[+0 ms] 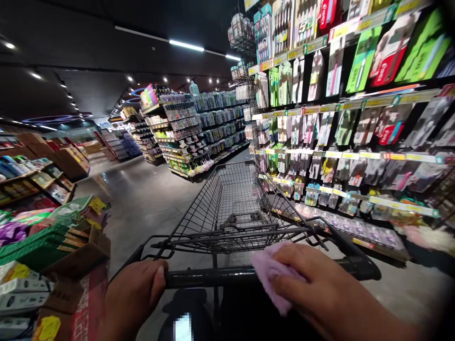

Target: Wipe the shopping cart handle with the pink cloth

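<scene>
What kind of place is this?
Probably a supermarket. The left hand grips the handle of a wire shopping cart, the right hand presses a pink cloth on it, and shelves of packaged goods with price tags line the aisle.

The cart (194,213) is thin metal wire with a black coating, smooth and faintly shiny. Its handle (213,276) is a smooth dark bar with a dull sheen, plastic or coated metal. On the handle lies a lilac cloth (266,270) that is soft, nappy and matt. Under the cart the floor (142,199) is grey and polished. Left of the cart are boxes (81,255) of matt brown cardboard, and right of it are packets (355,123) in glossy plastic and card.
</scene>
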{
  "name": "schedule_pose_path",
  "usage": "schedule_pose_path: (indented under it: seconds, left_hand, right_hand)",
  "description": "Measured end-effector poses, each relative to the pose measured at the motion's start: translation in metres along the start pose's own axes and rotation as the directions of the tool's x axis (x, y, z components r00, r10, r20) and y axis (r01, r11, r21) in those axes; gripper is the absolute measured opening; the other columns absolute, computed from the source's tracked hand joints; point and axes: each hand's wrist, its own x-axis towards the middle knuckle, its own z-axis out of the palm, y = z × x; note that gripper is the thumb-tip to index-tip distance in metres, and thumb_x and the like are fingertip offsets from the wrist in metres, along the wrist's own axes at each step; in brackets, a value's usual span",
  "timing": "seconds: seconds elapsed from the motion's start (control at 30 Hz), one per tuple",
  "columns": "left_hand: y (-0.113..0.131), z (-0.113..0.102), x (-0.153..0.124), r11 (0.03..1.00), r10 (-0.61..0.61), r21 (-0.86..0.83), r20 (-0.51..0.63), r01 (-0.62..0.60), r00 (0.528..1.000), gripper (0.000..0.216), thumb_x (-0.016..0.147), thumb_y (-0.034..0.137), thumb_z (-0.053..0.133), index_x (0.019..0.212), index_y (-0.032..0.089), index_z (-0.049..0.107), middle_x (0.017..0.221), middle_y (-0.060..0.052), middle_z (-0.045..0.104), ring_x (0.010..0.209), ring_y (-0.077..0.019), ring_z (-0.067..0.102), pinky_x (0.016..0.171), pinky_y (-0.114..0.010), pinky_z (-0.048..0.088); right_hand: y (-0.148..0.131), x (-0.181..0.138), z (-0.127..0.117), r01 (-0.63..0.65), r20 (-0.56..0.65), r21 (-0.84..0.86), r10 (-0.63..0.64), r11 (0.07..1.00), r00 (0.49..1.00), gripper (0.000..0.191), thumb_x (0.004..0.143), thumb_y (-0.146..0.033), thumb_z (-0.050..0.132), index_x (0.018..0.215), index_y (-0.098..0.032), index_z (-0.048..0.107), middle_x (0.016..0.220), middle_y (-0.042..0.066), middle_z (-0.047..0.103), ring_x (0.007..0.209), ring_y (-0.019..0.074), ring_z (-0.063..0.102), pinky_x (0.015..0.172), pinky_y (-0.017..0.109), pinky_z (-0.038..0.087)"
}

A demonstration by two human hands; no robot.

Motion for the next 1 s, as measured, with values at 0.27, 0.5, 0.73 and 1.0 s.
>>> schedule_pose_path:
  seconds: [0.27,0.5,0.73,1.0]
  left_hand:
    - [-0.024,0.009,-0.003,0.996,0.025,-0.084,-0.029,-0.028,0.999,0.034,0.096,0.031,0.039,0.078,0.022,0.066,0.072,-0.002,0.069,0.066,-0.017,0.064,0.065,-0.03,0.045]
    - [-0.039,0.005,-0.005,0.997,-0.079,-0.022,0.007,0.079,0.997,0.031,0.096,0.032,0.04,0.102,0.022,0.068,0.097,-0.005,0.073,0.094,-0.0252,0.067,0.094,-0.043,0.046]
    - [0.089,-0.037,0.026,0.95,-0.118,-0.311,-0.299,0.02,0.947,0.025,0.091,0.019,0.049,0.113,0.023,0.06,0.107,-0.007,0.07,0.106,-0.023,0.063,0.101,-0.044,0.046]
    - [0.159,-0.02,0.055,0.885,-0.018,-0.456,-0.225,-0.089,0.974,0.026,0.096,0.021,0.041,0.111,0.021,0.062,0.09,-0.005,0.073,0.081,-0.0175,0.067,0.089,-0.035,0.049]
  right_hand:
    - [0.024,-0.033,-0.021,-0.199,0.088,-0.006,0.199,0.98,0.976,0.038,0.081,-0.014,0.06,0.114,-0.033,0.065,0.115,0.002,0.068,0.092,0.0163,0.069,0.076,0.025,0.056]
    - [-0.016,-0.004,-0.011,-0.069,0.124,0.118,0.055,0.991,0.991,0.032,0.083,-0.02,0.061,0.112,-0.033,0.067,0.111,0.003,0.07,0.09,0.019,0.068,0.071,0.025,0.055]
    - [-0.029,0.004,-0.008,-0.232,0.144,0.27,0.199,0.934,0.969,0.019,0.083,-0.024,0.061,0.099,-0.03,0.071,0.101,0.002,0.072,0.083,0.0173,0.067,0.066,0.023,0.053]
    - [-0.014,-0.018,-0.008,-0.256,0.148,0.377,0.215,0.89,0.965,0.026,0.087,-0.021,0.056,0.105,-0.032,0.07,0.093,0.001,0.071,0.077,0.0158,0.066,0.065,0.022,0.054]
